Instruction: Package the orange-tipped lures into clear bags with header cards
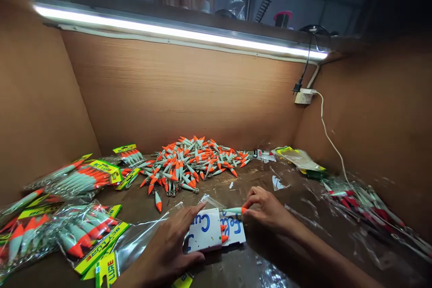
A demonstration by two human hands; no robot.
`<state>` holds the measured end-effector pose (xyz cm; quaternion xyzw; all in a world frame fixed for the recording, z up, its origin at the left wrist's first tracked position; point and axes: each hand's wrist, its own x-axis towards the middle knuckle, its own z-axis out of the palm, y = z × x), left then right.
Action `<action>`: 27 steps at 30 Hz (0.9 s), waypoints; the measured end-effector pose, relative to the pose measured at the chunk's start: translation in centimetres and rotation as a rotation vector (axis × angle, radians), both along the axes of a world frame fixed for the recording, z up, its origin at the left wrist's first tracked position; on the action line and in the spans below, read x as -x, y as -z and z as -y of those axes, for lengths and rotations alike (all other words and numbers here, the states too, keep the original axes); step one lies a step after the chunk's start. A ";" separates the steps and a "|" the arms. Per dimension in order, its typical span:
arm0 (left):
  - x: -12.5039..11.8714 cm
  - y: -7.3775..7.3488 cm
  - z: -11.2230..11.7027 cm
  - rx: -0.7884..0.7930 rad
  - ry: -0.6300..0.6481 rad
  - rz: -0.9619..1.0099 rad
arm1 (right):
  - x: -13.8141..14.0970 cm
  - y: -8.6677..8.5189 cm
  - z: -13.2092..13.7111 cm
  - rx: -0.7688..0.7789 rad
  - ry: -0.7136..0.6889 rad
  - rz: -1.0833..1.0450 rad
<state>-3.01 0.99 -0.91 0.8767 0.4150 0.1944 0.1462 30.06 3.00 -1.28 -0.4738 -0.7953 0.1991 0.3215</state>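
Observation:
My left hand point(170, 238) grips the left side of a white folded card sleeve point(206, 240), thumb at its near edge and fingers at the far edge. Blue handwriting runs across the card. My right hand point(265, 207) pinches the orange tip of a fishing lure point(234, 210), whose pale body lies along the card's far edge. Orange tips of other lures point(224, 233) stick out of the sleeve's right opening. Under and beside my left hand is a clear plastic bag point(141, 236), partly hidden by the hand.
A heap of orange-and-pale lures point(189, 159) lies at the back. Packed lure bags point(89, 177) with yellow-green headers crowd the left. At right are red-and-pale lures point(367, 202) and flat packaging point(300, 159). A white cable point(327, 130) hangs from a socket point(304, 96).

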 end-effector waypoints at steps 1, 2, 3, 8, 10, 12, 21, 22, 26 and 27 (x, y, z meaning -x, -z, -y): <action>-0.1 0.3 -0.1 -0.012 -0.001 0.004 | 0.7 0.2 0.2 -0.047 -0.007 0.002; -0.1 0.7 -0.2 -0.018 -0.001 0.008 | 1.5 0.4 0.3 -0.093 -0.022 0.006; -0.2 1.0 -0.2 -0.021 -0.001 0.011 | 2.3 0.7 0.4 -0.139 -0.044 0.011; -0.8 1.8 -0.3 -0.010 -0.008 -0.023 | 4.6 2.1 1.3 -0.278 -0.161 0.088; -0.8 1.7 -0.3 -0.006 -0.011 -0.045 | 4.4 2.1 1.6 -0.255 -0.213 0.107; -0.7 1.6 -0.4 0.004 -0.011 -0.054 | 3.6 1.8 1.4 -0.215 -0.234 0.078; -0.3 1.9 0.0 0.064 0.017 -0.047 | 1.8 -2.2 -11.9 -0.237 0.139 0.150; -0.3 1.9 0.0 0.070 0.023 -0.047 | 2.4 -2.8 -13.4 -0.253 0.126 0.177; -0.1 1.9 -0.4 0.052 0.091 -0.043 | 5.9 -4.2 -17.1 -0.333 0.013 0.304; 0.0 1.9 -0.5 0.044 0.104 -0.048 | 6.8 -4.3 -17.5 -0.351 -0.030 0.336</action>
